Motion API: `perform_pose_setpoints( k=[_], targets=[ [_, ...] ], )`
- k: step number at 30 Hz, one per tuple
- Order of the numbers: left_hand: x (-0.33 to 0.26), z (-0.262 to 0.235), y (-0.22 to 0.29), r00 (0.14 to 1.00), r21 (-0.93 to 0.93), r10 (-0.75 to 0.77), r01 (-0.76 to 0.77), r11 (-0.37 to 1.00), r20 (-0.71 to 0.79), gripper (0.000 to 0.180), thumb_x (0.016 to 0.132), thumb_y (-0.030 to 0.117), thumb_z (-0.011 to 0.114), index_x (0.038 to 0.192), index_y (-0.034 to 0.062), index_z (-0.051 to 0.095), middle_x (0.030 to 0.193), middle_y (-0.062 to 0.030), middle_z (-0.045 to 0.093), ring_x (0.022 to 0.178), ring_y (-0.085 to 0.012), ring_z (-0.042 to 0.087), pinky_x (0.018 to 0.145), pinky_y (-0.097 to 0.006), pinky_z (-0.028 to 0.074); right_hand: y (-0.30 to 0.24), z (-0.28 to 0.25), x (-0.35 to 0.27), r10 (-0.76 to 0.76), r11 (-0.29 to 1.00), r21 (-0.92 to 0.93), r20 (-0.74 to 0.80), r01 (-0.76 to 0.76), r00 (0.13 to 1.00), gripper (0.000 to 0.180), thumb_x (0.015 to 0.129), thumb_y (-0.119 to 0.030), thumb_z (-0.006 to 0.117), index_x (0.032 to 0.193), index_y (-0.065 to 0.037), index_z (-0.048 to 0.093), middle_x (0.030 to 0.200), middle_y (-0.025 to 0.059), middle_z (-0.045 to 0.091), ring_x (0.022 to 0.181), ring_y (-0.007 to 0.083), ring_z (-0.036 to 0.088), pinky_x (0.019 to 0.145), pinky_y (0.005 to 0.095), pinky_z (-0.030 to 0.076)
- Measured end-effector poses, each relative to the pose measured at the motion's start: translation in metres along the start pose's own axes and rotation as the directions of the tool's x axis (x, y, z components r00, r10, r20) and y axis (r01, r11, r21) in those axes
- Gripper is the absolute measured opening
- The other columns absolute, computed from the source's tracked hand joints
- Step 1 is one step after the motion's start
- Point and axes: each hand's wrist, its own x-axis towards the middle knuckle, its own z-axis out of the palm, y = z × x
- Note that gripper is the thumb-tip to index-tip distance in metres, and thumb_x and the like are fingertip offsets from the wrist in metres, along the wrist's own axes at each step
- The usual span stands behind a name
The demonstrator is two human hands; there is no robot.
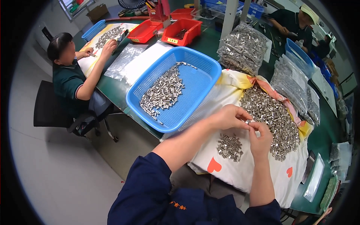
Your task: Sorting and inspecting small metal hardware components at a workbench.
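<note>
Right-hand red bin: yellow label on the front, one short line of dark characters. Left-hand red bin: similar yellow label, print too small to make out. Navy top of the camera wearer: orange markings on the chest (sitting at a slant), probably stitched characters, but the view is too coarse to be sure.

Bright, even light across middle; crisp glints on metal pieces, white glare on clear plastic bag, soft shadows on pale cloth. Worktop edges bowing through fisheye, corners black, far right dim, detail soft.
</note>
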Motion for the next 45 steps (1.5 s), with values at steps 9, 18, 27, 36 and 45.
perform_pose_setpoints(
  k=[9,18,27,36,45],
  targets=[
    [-0.004,-0.005,0.011,0.98,0.036,-0.09,0.085,0.996,0.179,0.034,0.068,0.012,0.073,0.098,0.0024,0.063,0.082,-0.0017,0.063,0.074,-0.0064,0.055,0.069,-0.021,0.045,0.012,-0.014,0.005,0.238,0.927,0.243,0.206,-0.286,0.949,0.01,0.072,-0.004,0.065,0.08,-0.001,0.06,0.072,0.0018,0.06,0.065,0.0083,0.053,0.063,0.0219,0.043],
    [-0.008,-0.001,0.015,0.895,0.095,-0.221,0.2,0.975,0.388,0.033,0.067,0.005,0.073,0.098,0.0038,0.063,0.082,0.0027,0.06,0.076,-0.0039,0.053,0.07,-0.019,0.045,0.044,-0.016,0.013,0.037,0.958,-0.28,-0.11,-0.067,0.993,0.008,0.072,-0.007,0.062,0.079,-0.008,0.062,0.078,0.007,0.059,0.076,0.0222,0.054,0.069,0.0328,0.043],
    [-0.011,-0.002,0.014,0.895,0.117,-0.251,0.223,0.968,0.368,0.032,0.067,0.004,0.073,0.098,0.0042,0.063,0.08,0.0043,0.06,0.073,-0.0027,0.051,0.068,-0.018,0.044,0.04,0.002,0.012,-0.025,0.828,-0.561,-0.006,0.017,1.0,0.005,0.069,-0.013,0.064,0.073,-0.01,0.063,0.078,0.0037,0.054,0.081,0.0226,0.05,0.073,0.0357,0.039],
    [-0.005,-0.004,0.005,0.937,0.001,-0.227,0.236,0.972,0.264,0.031,0.07,0.005,0.07,0.1,0.0012,0.061,0.082,0.0007,0.06,0.074,-0.0045,0.054,0.069,-0.02,0.046,0.035,0.0,0.012,0.061,0.859,-0.511,0.069,-0.018,0.996,0.004,0.068,-0.012,0.064,0.072,-0.011,0.063,0.078,0.0035,0.054,0.081,0.0225,0.05,0.073,0.0351,0.04],
    [0.002,-0.005,-0.006,0.988,-0.23,-0.142,0.152,0.961,0.061,0.034,0.074,0.0,0.065,0.106,-0.001,0.055,0.095,-0.0058,0.061,0.082,-0.0099,0.059,0.074,-0.021,0.047,0.013,-0.007,0.007,0.329,0.927,0.161,0.08,-0.338,0.941,0.007,0.072,-0.006,0.061,0.079,-0.005,0.062,0.076,0.004,0.06,0.072,0.0152,0.057,0.065,0.0272,0.044]
  ],
)
